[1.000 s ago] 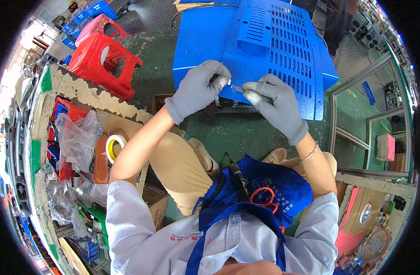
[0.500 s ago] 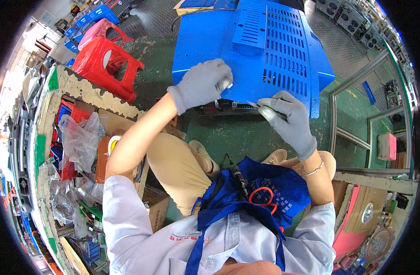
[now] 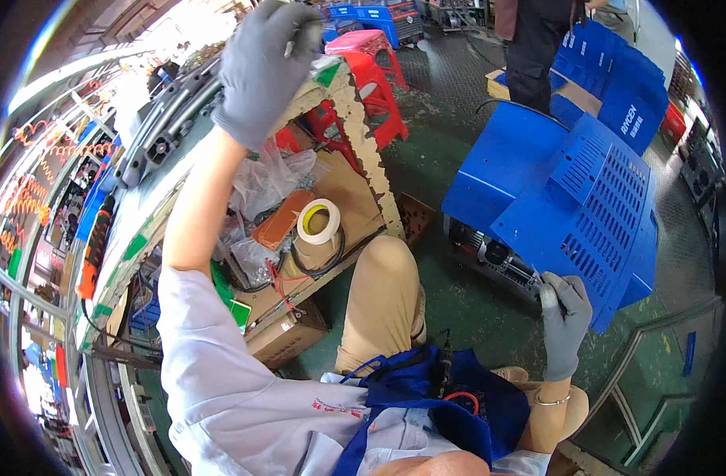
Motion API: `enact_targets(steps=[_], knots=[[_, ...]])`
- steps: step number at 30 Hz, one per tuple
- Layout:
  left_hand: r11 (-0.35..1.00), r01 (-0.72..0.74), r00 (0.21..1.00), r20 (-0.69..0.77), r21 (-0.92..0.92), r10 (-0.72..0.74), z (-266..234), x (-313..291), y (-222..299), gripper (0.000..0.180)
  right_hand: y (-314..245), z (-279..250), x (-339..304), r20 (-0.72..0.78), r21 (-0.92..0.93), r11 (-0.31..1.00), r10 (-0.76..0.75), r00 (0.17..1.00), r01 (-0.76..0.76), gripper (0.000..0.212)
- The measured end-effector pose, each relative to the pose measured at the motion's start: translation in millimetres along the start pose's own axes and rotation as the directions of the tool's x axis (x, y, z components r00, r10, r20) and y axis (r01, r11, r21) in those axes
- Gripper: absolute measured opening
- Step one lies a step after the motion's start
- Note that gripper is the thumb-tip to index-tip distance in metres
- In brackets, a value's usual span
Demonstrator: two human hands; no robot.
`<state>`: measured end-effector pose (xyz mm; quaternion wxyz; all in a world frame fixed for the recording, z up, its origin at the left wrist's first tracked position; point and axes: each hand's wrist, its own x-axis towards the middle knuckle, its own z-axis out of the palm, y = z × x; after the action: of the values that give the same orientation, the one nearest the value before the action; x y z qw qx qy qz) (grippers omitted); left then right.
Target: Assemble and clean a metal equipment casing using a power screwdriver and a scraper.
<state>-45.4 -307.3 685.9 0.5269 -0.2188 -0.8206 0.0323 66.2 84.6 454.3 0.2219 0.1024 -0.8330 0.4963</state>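
My left hand (image 3: 261,75), in a grey glove, is raised over the workbench at the upper left. Its fingers are curled, with a small pale bit showing at them that is too small to name. My right hand (image 3: 567,321), gloved likewise, is beside the lower edge of a blue slotted metal cover (image 3: 553,198). Thumb and forefinger are pinched together there; whatever lies between them is too small to make out. Under the cover's near edge, metal machine parts (image 3: 494,255) show.
A cluttered workbench (image 3: 355,119) with a shelf stands to my left, holding a tape roll (image 3: 319,221), plastic bags (image 3: 272,178) and cables. An orange-black screwdriver (image 3: 95,247) lies along it. Red stools (image 3: 375,87) stand behind. A person in dark trousers (image 3: 531,51) stands near more blue panels (image 3: 616,87).
My view has turned to the left. My left hand has left the blue cover and risen over the workbench. My right hand remains near the cover's lower edge.
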Motion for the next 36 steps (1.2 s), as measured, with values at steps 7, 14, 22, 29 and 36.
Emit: enact_targets(steps=[7, 14, 22, 29, 36], knots=[[0.759, -0.016, 0.957, 0.23, 0.65, -0.177, 17, 7, -64, 0.023, -9, -5, -3, -0.017, 0.067, 0.997, -0.039, 0.999, 0.04, 0.02], [0.95, 0.179, 0.533, 0.786, 0.257, -0.313, -11, 22, -90, 0.048, -18, -6, -7, -0.035, 0.229, 0.971, 0.079, 0.996, -0.069, 0.022], [0.906, 0.325, 0.875, 0.449, -0.272, -0.179, -36, -11, 119, 0.071, -20, -13, -20, 0.151, 0.448, 0.79, 0.396, 0.906, -0.42, 0.035], [-0.048, 0.915, 0.371, 0.787, -0.402, 0.493, 61, -110, 245, 0.038, -2, 1, -29, 0.195, 0.289, 0.937, 0.141, 0.971, -0.195, 0.029], [0.355, 0.717, 0.545, 0.8, -0.6, 0.25, 131, -112, 195, 0.025, 23, -18, -18, 0.225, 0.175, 0.907, 0.343, 0.912, -0.384, 0.022]])
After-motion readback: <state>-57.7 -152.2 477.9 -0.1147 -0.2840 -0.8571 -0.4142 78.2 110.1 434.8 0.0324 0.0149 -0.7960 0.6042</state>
